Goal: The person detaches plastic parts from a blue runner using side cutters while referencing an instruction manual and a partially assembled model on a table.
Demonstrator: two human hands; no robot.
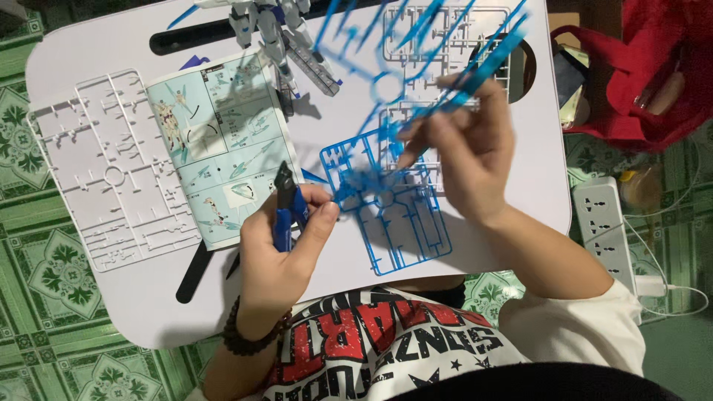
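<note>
Left hand [278,249] grips blue-handled nippers [286,204], fingers wrapped tight round the handles, black jaws pointing up near the instruction sheet [223,141]. Right hand [464,156] pinches a clear blue winged part [416,67] raised above the lap table's [89,44] far edge, over the blue parts frame [394,215] lying mid-table. Thin and light, that clear plastic looks brittle; it is best held at its thicker hub, not the blade tips.
</note>
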